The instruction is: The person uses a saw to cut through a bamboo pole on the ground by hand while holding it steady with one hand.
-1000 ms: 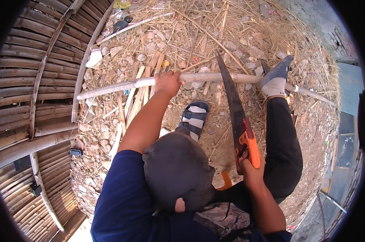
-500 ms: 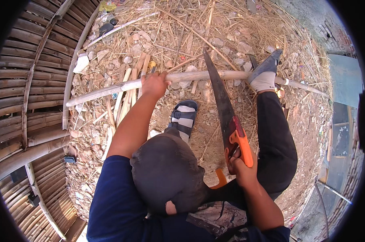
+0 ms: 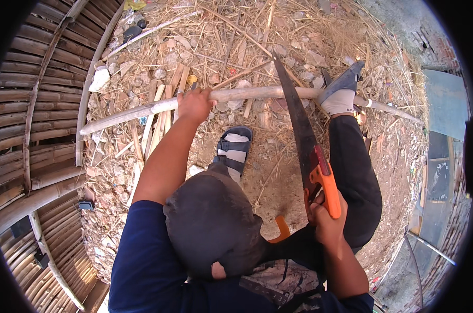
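Observation:
A long, pale bamboo pole (image 3: pixel 247 94) runs across the view, just above the ground. My left hand (image 3: pixel 195 104) is wrapped over it, left of centre. In my right hand (image 3: pixel 328 221) is a handsaw (image 3: pixel 295 107), held by its orange handle. Its dark blade points away from me and crosses the pole in the picture; whether the teeth touch the bamboo I cannot tell. My right foot (image 3: pixel 343 94), in a dark sandal and pale sock, rests on the pole right of the blade. My left sandalled foot (image 3: pixel 234 151) stands on the near side.
Wooden strips (image 3: pixel 158 112) lie under and beside the pole near my left hand. Stones and straw (image 3: pixel 309 47) cover the ground. A slatted bamboo wall (image 3: pixel 33 104) stands at the left, and a bluish panel (image 3: pixel 445 104) at the right. An orange curved piece (image 3: pixel 282 229) shows near my lap.
The saw and my right hand have shifted to the right, so the blade crosses the pole closer to my right foot. My left hand keeps its hold on the pole.

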Demonstrator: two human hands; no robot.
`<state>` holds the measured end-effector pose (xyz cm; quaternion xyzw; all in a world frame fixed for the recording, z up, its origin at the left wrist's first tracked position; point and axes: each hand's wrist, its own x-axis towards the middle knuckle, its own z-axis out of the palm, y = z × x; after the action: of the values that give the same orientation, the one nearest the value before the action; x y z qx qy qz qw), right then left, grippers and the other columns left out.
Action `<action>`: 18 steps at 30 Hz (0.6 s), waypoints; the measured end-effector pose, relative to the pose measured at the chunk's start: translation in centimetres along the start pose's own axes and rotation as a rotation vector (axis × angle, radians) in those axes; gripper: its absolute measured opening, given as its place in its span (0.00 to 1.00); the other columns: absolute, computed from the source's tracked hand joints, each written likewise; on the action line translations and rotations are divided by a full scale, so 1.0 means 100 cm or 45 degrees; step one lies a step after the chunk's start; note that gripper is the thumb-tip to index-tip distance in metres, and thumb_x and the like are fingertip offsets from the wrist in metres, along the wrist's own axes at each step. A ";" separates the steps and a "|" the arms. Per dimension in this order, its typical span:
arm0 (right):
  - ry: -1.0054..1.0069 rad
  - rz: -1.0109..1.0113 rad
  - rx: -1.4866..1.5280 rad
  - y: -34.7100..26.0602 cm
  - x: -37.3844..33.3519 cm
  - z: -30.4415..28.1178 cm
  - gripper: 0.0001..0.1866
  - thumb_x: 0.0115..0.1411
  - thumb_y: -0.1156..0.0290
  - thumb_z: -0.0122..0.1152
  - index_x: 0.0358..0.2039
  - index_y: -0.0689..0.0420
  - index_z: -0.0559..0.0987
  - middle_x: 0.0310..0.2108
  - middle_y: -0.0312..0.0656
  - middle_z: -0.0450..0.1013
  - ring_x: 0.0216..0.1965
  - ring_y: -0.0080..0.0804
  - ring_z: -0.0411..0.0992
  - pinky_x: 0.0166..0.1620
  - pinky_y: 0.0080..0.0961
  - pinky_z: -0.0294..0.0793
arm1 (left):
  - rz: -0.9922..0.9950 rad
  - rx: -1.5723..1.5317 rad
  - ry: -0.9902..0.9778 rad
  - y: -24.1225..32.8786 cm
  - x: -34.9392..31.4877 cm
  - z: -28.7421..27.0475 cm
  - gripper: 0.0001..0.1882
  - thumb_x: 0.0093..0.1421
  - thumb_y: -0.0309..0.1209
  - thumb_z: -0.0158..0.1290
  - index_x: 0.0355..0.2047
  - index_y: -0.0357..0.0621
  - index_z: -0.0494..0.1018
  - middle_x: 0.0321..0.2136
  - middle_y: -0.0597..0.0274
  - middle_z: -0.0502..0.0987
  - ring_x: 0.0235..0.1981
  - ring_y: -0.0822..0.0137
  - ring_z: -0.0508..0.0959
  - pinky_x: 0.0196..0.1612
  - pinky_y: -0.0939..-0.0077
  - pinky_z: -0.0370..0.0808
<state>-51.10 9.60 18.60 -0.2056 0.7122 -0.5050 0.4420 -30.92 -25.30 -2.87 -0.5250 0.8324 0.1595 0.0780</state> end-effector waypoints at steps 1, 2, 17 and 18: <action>0.004 -0.021 0.012 -0.001 0.001 -0.003 0.04 0.54 0.81 0.54 0.30 0.61 0.70 0.23 0.36 0.68 0.18 0.19 0.65 0.27 0.20 0.70 | -0.005 -0.005 -0.024 0.002 0.000 -0.004 0.26 0.71 0.51 0.52 0.66 0.59 0.71 0.57 0.59 0.77 0.64 0.56 0.73 0.70 0.41 0.56; 0.007 -0.042 0.024 -0.002 0.003 -0.005 0.04 0.54 0.80 0.54 0.30 0.61 0.70 0.23 0.36 0.68 0.18 0.19 0.65 0.27 0.20 0.70 | -0.011 -0.008 -0.049 0.004 -0.001 -0.006 0.27 0.71 0.51 0.51 0.67 0.60 0.70 0.58 0.59 0.77 0.64 0.57 0.72 0.71 0.42 0.54; -0.174 0.154 0.078 0.012 0.010 0.005 0.05 0.55 0.82 0.56 0.31 0.61 0.70 0.25 0.35 0.69 0.20 0.18 0.66 0.26 0.19 0.68 | 0.008 0.002 -0.002 -0.002 0.000 0.000 0.26 0.70 0.51 0.52 0.65 0.59 0.71 0.57 0.58 0.78 0.62 0.55 0.74 0.68 0.39 0.58; -0.200 0.122 0.060 0.014 0.012 0.005 0.05 0.55 0.82 0.55 0.31 0.61 0.70 0.26 0.35 0.69 0.21 0.18 0.66 0.26 0.19 0.67 | 0.006 0.012 -0.003 -0.002 0.000 -0.001 0.26 0.70 0.51 0.52 0.65 0.59 0.71 0.57 0.58 0.78 0.62 0.55 0.74 0.67 0.39 0.59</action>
<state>-51.09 9.03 16.78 -0.1999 0.6723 -0.4823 0.5249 -30.76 -25.39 -2.76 -0.5226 0.8341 0.1566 0.0812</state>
